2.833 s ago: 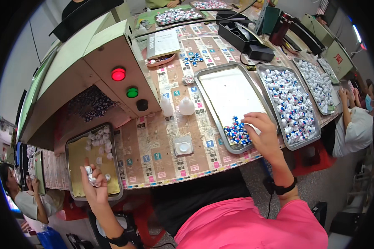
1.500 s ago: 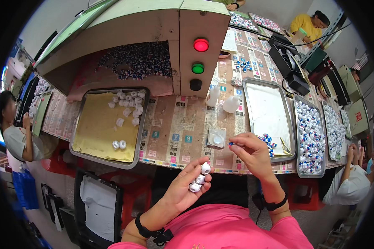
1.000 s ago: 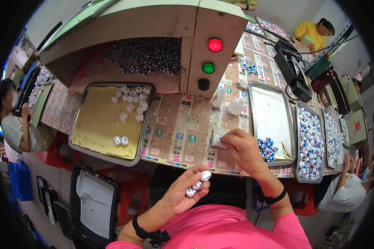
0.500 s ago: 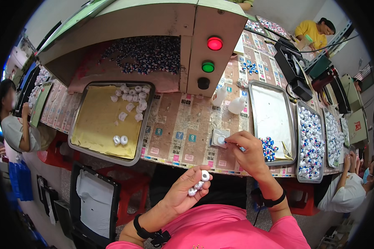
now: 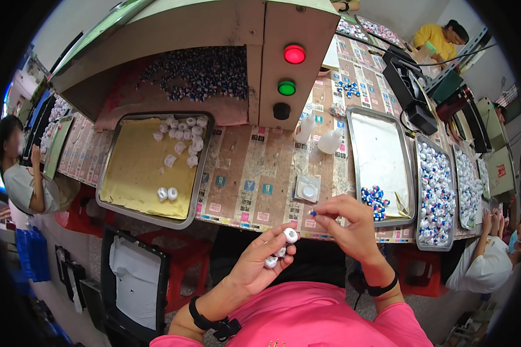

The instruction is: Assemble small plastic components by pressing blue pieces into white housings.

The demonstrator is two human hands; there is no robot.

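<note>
My left hand (image 5: 256, 259) is closed around several small white rounded pieces (image 5: 290, 235) below the table edge. The topmost one sits at the fingertips with a dark hollow facing up. Just to the right, my right hand (image 5: 356, 226) pinches a small blue piece (image 5: 313, 214) between thumb and forefinger, a short way from the white pieces. Beyond that hand, a small square pad with a round white dish (image 5: 308, 189) lies on the table. A cluster of small blue, white and red pieces (image 5: 374, 202) rests in the near end of the paper-lined tray (image 5: 382, 141).
On the left, a yellow-lined metal tray (image 5: 127, 168) holds loose white pieces. Behind it stands a large machine (image 5: 298, 32) with red and green lights. Two white squeeze bottles (image 5: 330, 141) stand mid-table. Filled trays (image 5: 434, 194) line the right side, where co-workers sit.
My right hand has drawn back from the small dish toward my left hand, carrying the blue piece. My left hand has shifted slightly to the right.
</note>
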